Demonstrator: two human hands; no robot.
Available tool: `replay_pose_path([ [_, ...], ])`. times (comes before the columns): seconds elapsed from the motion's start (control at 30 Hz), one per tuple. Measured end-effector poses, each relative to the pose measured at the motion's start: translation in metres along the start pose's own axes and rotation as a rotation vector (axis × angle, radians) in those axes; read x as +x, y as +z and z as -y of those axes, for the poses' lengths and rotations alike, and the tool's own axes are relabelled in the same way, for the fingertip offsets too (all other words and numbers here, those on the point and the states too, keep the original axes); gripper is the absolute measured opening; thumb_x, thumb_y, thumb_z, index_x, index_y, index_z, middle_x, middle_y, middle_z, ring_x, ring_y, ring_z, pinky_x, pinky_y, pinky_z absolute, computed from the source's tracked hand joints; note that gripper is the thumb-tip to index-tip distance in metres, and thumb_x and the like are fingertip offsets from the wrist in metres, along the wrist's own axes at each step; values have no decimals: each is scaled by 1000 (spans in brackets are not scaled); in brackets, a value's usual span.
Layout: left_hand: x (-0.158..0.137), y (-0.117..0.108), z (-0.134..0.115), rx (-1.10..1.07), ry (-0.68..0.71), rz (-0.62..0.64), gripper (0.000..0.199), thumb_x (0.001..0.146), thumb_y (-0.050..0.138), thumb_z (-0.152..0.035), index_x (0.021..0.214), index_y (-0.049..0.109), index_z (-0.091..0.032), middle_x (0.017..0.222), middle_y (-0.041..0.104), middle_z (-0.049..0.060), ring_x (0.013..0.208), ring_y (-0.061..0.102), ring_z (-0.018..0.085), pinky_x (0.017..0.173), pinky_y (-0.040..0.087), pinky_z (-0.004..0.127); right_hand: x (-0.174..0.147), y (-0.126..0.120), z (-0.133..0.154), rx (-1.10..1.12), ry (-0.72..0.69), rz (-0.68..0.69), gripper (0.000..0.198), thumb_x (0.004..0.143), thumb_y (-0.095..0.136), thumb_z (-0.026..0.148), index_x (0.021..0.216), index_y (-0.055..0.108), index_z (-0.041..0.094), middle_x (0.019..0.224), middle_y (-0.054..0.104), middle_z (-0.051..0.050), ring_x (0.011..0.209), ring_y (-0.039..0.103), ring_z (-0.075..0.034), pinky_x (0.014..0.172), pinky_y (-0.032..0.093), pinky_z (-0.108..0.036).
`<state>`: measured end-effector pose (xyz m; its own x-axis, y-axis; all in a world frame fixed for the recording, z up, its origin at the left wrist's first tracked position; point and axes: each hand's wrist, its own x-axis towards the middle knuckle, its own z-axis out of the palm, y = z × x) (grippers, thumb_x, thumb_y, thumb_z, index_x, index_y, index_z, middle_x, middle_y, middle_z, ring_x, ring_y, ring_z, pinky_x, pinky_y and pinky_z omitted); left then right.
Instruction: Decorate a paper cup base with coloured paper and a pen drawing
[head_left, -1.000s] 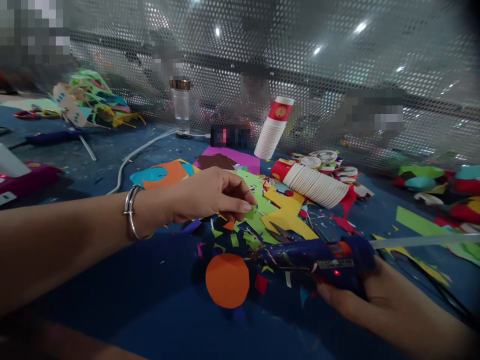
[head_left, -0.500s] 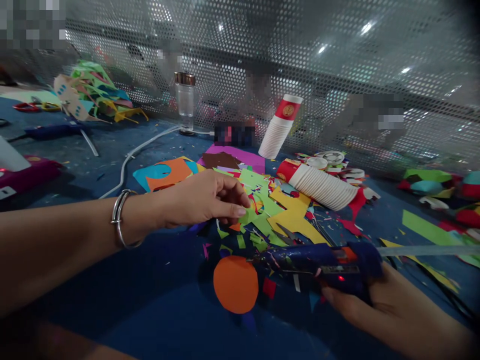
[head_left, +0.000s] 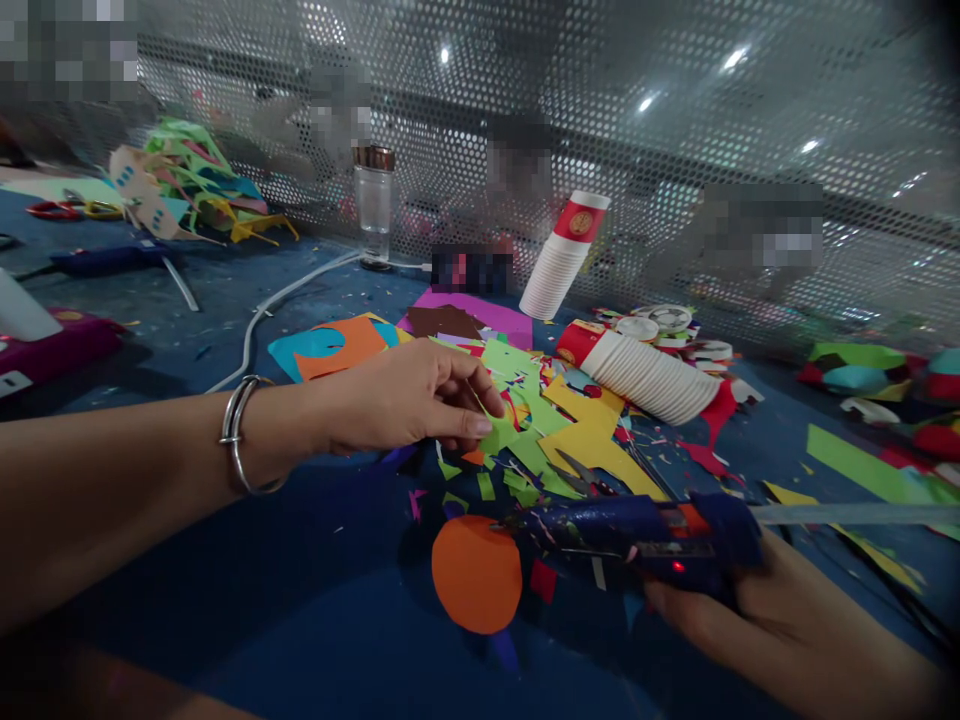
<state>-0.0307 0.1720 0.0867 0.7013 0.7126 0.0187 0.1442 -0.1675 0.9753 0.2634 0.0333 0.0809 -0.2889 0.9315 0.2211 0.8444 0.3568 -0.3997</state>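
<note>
In the lower middle, a round orange paper disc (head_left: 476, 577) lies on the blue tabletop, a blue strip showing at its lower edge. My right hand (head_left: 787, 620) is wrapped round a dark blue hot glue gun (head_left: 630, 535) with a red light lit. Its nozzle points left and appears over the disc's upper edge; whether it touches I cannot tell. A clear glue stick (head_left: 855, 512) protrudes from its back. My left hand (head_left: 442, 400), a silver bangle at the wrist, has thumb and fingers curled together above green paper scraps (head_left: 525, 445). What they pinch, if anything, is hidden.
Yellow paper (head_left: 592, 430) and scissors (head_left: 589, 475) lie behind the glue gun. One stack of paper cups (head_left: 559, 260) leans upright, another (head_left: 649, 372) lies down. A bottle (head_left: 373, 215), a white cable (head_left: 251, 330) and a perforated metal screen (head_left: 450, 110) stand farther back.
The view has shifted very slightly, so most things sit a little farther right. Both hands keep nearly the same pose, and the nozzle stays at the disc's upper edge.
</note>
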Motion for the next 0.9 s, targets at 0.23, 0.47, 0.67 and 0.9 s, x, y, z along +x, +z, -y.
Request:
replay_pose_path([
  [0.23, 0, -4, 1, 52, -55, 105, 21, 83, 75, -26, 101, 68, -20, 85, 74, -1, 84, 74, 17, 80, 58, 28, -5, -1, 4, -24, 65, 85, 28, 86, 56, 45, 78, 78, 31, 75, 76, -3, 63, 69, -24, 63, 67, -31],
  [0.47, 0, -2, 4, 54, -36, 153, 21, 85, 76, -26, 103, 69, -19, 84, 73, 0, 82, 72, 16, 75, 53, 27, -8, -2, 0, -37, 110, 84, 27, 87, 59, 47, 78, 78, 29, 71, 76, -3, 62, 68, -24, 69, 67, -33],
  [0.67, -2, 1, 2, 38, -22, 195, 19, 88, 75, -23, 104, 68, -17, 80, 71, 0, 74, 72, 14, 69, 54, 26, -7, -2, -1, -48, 84, 114, 29, 88, 55, 46, 80, 76, 28, 68, 73, -4, 58, 66, -22, 64, 66, -31],
  [0.9, -11, 4, -4, 23, -127, 243, 28, 93, 72, -29, 118, 63, -21, 96, 67, 0, 63, 74, 14, 55, 57, 22, -5, -1, 3, -34, 19, 95, 27, 87, 55, 42, 82, 77, 29, 71, 76, -3, 58, 70, -22, 57, 65, -28],
])
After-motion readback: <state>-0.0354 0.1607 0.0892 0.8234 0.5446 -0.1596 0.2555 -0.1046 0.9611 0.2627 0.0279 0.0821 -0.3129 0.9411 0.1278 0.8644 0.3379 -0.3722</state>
